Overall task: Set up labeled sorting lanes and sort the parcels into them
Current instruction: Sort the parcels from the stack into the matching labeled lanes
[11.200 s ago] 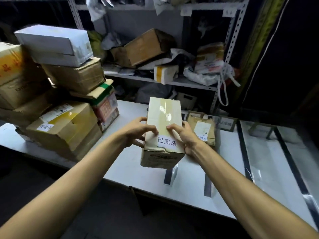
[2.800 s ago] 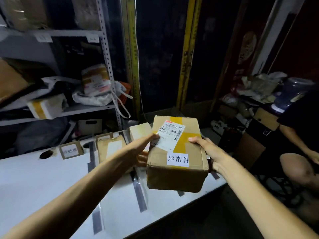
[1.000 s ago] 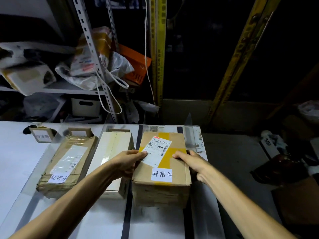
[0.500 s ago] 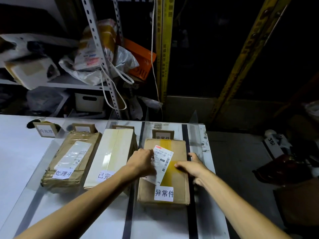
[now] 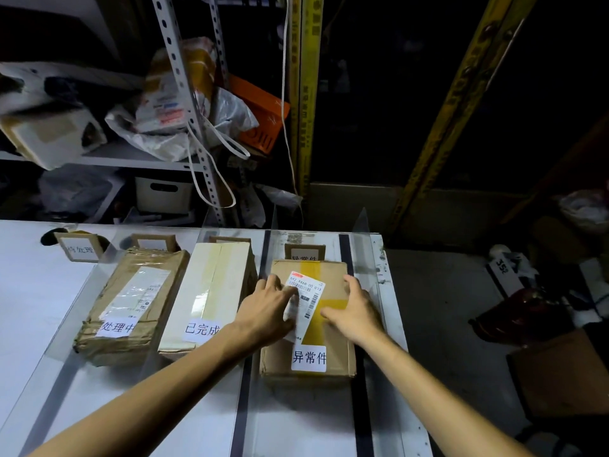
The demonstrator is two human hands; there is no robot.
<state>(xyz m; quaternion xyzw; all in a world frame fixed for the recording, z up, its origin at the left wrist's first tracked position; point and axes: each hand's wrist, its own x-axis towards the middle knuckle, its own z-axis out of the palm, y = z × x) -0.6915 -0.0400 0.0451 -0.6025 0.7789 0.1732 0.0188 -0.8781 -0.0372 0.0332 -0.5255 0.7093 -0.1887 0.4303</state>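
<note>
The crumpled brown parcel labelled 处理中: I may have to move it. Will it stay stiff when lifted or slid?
The crumpled brown parcel probably gives under a grip: its cardboard is creased and dented. The glossy tape across its top may feel slippery. Lying flat and low on the table, it seems unlikely to tip or roll.

On the tabletop (image 5: 39,308), the left parcel (image 5: 131,301) lies just left of the middle parcel (image 5: 211,291), and the right parcel (image 5: 309,364) lies to its right, across a tape strip (image 5: 242,407). One lane card (image 5: 304,253) stands just behind the right parcel; another card (image 5: 80,247) stands well left of the middle parcel. The left hand (image 5: 267,311) and right hand (image 5: 356,311) rest on the right parcel, and the shelf (image 5: 131,161) rises behind the middle parcel.
</note>
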